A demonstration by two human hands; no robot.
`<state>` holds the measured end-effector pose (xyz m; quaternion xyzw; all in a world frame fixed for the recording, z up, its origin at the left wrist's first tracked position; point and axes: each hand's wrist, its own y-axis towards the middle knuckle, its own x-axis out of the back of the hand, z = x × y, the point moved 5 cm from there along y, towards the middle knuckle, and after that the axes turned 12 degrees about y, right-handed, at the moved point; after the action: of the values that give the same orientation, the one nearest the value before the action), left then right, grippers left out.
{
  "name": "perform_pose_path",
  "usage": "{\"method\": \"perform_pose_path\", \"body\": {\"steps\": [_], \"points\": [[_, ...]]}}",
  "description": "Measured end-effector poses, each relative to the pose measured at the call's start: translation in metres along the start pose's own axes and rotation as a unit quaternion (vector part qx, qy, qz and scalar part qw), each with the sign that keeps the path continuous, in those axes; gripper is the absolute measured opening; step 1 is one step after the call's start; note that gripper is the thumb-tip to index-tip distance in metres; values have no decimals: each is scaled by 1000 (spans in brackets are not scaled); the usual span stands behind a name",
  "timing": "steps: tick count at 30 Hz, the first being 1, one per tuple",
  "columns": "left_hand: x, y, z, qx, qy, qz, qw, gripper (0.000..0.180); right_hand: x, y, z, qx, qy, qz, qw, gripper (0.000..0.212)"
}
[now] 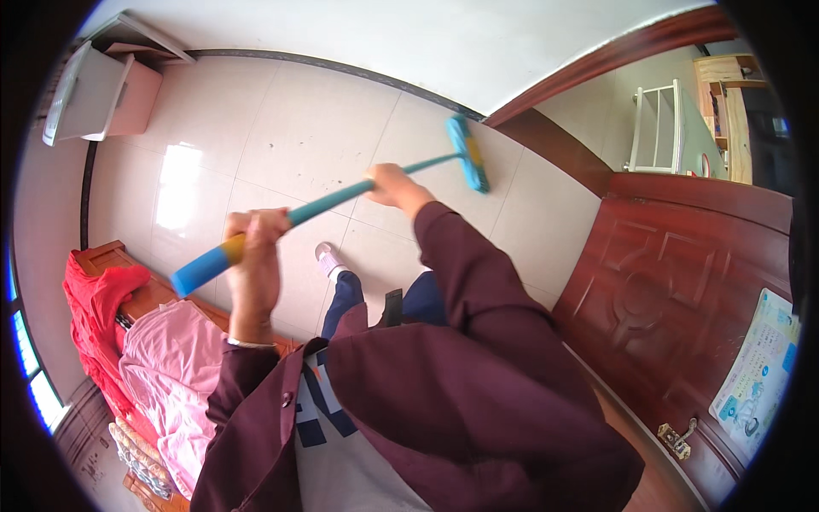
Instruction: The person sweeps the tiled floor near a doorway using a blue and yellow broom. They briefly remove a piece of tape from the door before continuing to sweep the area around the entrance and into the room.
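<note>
1. I see a long-handled teal floor tool [337,197] held in both hands, its pole crossing in front of the body above the pale glossy tiled floor [299,107].
2. My left grip [256,260] has its fingers wrapped round the pole beside a yellow band [233,249]; the thick blue cylindrical end [203,271] sticks out past it, to the left and nearer the body.
3. My right grip [394,185] is closed round the thinner stretch of pole, ahead and to the right of the left grip.
4. I read the long axis as the relation that matters: it runs from the blue end, through the left grip, then the right, out to the oblong teal-and-yellow head [469,155].
5. That head lies beyond the right grip, ahead and to its right, so the right hand is nearer. The head's own length runs across the pole, near the dark brown door frame [554,145].
6. I cannot tell whether its underside touches the floor. Small dark specks [335,181] lie just left of the right grip.
</note>
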<state>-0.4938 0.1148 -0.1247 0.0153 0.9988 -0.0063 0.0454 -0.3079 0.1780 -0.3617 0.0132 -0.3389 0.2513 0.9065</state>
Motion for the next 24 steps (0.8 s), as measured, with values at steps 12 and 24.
{"method": "perform_pose_path", "body": {"steps": [12,24], "points": [[125,25,-101,-207,-79,12,975,32,-16,45,183,58,76,-108,990,18],[110,17,27,87,-118,117,982,28,-100,-25,107,-153,218,-22,964,15]]}}
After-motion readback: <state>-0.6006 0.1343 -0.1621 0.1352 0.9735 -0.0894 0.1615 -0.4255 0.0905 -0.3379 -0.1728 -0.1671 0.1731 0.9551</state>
